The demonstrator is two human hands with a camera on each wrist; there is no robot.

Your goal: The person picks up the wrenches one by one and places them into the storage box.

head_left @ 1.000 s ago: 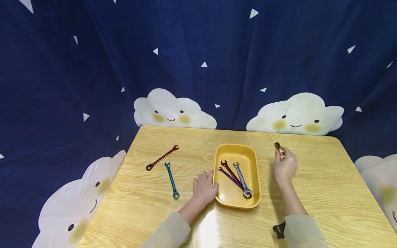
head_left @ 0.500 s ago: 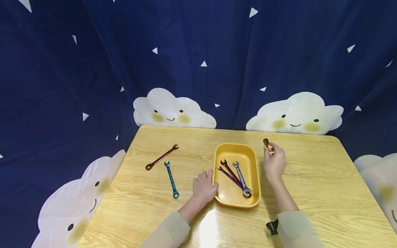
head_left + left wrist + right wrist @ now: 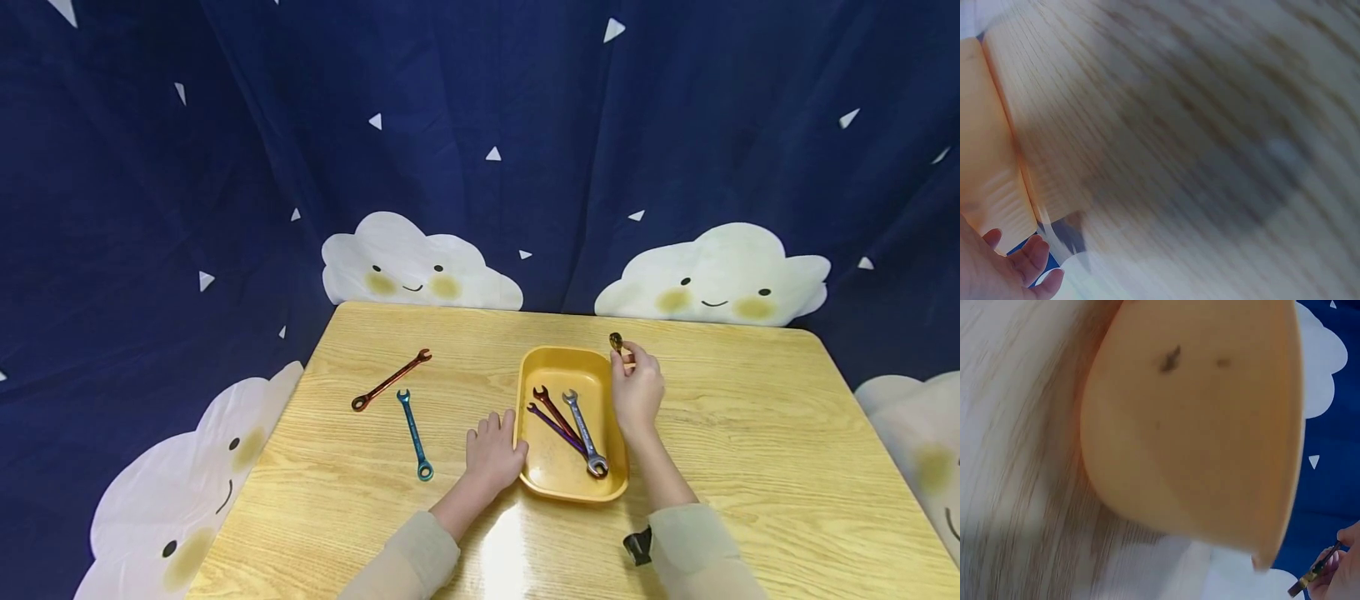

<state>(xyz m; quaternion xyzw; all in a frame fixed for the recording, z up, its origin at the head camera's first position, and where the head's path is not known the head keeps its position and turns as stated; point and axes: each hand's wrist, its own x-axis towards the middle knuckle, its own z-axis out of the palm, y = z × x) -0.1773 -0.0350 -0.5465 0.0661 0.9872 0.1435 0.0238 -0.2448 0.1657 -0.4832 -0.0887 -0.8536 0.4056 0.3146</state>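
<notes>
In the head view my right hand (image 3: 637, 392) pinches a small gold-and-dark wrench (image 3: 616, 341) over the right rim of the yellow tub (image 3: 573, 493). Its rounded end points up and away; the rest is mostly hidden by the fingers. The right wrist view shows the gold wrench (image 3: 1314, 575) beyond the tub's wall. My left hand (image 3: 492, 452) rests against the tub's left side, fingers relaxed outside, thumb at the rim. Inside the tub lie a silver wrench (image 3: 584, 429), a red wrench (image 3: 553, 408) and a purple wrench (image 3: 551, 425), overlapping.
Left of the tub, a red-orange wrench (image 3: 392, 381) and a teal wrench (image 3: 415, 435) lie on the wooden table (image 3: 765, 450). A dark blue curtain (image 3: 450, 75) with white clouds hangs behind the table's back edge.
My right hand has moved left with the gold wrench, from the table's right side to the tub's right rim. The left hand and the tub have stayed in place.
</notes>
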